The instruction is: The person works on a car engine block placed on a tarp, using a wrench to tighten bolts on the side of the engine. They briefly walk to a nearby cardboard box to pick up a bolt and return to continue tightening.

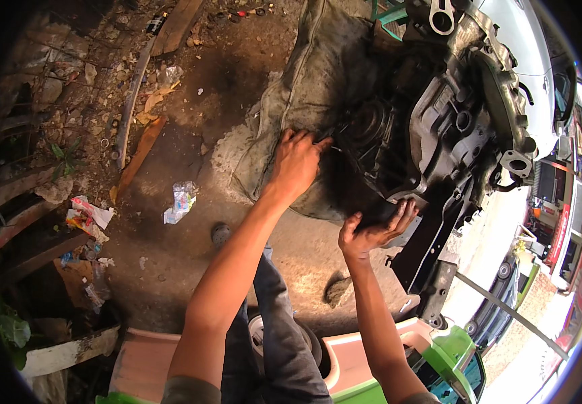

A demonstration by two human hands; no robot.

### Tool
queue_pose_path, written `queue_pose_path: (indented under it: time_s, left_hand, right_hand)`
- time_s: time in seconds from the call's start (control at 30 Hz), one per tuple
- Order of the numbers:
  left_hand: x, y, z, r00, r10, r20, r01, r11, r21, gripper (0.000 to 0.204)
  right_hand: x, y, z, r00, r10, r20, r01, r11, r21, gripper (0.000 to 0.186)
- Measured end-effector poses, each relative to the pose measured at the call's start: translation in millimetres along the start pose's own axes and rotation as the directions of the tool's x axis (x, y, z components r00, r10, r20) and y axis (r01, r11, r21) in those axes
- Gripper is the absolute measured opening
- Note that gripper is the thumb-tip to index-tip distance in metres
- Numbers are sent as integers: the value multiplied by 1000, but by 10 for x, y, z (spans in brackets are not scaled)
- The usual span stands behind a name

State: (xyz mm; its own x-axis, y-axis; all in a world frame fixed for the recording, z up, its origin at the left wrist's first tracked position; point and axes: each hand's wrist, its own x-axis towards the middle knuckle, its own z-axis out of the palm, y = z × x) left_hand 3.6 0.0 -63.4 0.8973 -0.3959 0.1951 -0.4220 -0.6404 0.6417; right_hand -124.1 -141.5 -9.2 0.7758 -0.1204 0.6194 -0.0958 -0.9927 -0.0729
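Pale lettering runs along a red sign [559,232] at far right, while print on the plastic wrapper [182,200] is too small to read.

My right hand [376,233], centre of frame: patchy dark smudges. My trousers [281,337], lower centre: faded blue-grey. Engine [436,118], upper right: dull silver-grey and black. Sheet [304,91], upper centre: olive-grey, blotched black. Ground [163,262], left of centre: brown. Panel [144,353], lower left: peach-pink, green edge.

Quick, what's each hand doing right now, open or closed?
Left hand: fingers partly curled beside the engine; whether it holds anything cannot be told.
Right hand: open, thumb apart, fingertips at the engine's lower edge.
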Motion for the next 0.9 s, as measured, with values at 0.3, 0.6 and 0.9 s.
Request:
queue_pose_path:
  time_s: [0.3,0.6,0.9]
  left_hand:
    - [28,146,-275,997,-69,36,71,996,-61,38]
    - [119,679,-824,960,-65,273,104,986,-131,17]
    - [-350,596,-255,984,96,-149,-139,940,-313,43]
  right_hand:
    - [5,-9,-4,1000,7,8,-7,1000,4,74]
    - [12,-27,-23,999,27,38,-28,1000,10,78]
    - [-10,-14,-17,999,22,30,-22,1000,0,77]
